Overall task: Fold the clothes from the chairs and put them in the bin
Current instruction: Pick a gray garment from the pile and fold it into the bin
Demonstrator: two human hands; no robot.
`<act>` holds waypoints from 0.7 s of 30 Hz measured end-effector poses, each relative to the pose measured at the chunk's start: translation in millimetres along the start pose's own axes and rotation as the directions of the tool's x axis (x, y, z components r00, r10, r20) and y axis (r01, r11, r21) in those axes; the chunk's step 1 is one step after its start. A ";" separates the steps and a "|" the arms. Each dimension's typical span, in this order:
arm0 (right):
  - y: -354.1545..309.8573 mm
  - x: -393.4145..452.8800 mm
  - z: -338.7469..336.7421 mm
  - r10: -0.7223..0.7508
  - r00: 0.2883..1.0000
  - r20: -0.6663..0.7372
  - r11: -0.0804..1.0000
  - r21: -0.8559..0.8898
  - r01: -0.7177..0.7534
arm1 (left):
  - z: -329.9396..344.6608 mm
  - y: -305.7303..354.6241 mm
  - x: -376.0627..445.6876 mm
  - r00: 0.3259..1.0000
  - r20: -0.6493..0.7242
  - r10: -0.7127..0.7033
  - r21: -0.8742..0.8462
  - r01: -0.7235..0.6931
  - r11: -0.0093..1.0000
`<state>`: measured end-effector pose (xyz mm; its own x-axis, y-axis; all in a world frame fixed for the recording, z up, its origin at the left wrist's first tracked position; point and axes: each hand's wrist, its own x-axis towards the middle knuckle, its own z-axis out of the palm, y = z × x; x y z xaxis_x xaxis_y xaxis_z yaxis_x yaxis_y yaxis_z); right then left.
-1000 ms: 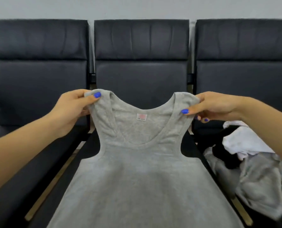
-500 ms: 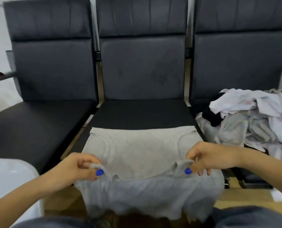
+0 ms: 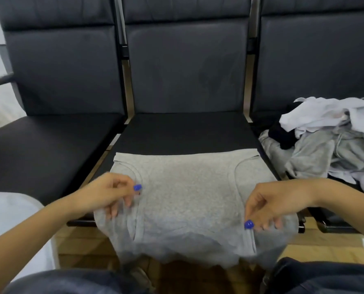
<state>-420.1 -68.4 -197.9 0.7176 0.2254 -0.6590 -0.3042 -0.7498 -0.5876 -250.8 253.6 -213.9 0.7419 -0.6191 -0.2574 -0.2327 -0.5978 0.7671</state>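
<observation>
**Two hands on the grey top**

Two hands low over the middle black padded chair seat (image 3: 185, 132), and the grey cotton sleeveless top (image 3: 189, 196) lies folded across its front edge, lower part hanging off toward my knees. My left hand (image 3: 106, 195) sits on the top's left side, fingers loosely curled, blurred; whether they pinch cloth I cannot tell. My right hand (image 3: 270, 205) is on the right side, fingers curled downward against the fabric, grip unclear as well. Right of that seat, a heap of white, grey and black clothes (image 3: 329, 141) covers the neighbouring chair.
</observation>
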 end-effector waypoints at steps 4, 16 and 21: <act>-3.5 24.3 -22.8 0.010 0.929 -0.371 0.994 0.106 0.031 | -9.1 -17.8 68.0 0.868 -0.489 0.085 0.176 0.003 0.984; 60.2 92.8 -51.9 0.102 0.705 -0.702 0.893 -0.248 -0.376 | -1.3 -44.7 121.5 0.982 -0.189 0.019 0.705 0.122 0.699; 77.3 96.5 -61.3 0.113 0.607 -0.786 0.929 -0.133 -0.346 | -6.8 -51.5 122.7 0.941 -0.337 -0.022 0.629 0.242 0.739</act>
<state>-335.9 -142.7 -278.2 0.8939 -0.4375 -0.0976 -0.4473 -0.8571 -0.2555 -143.5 211.9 -281.0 0.9153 -0.3980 -0.0617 -0.3875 -0.9120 0.1348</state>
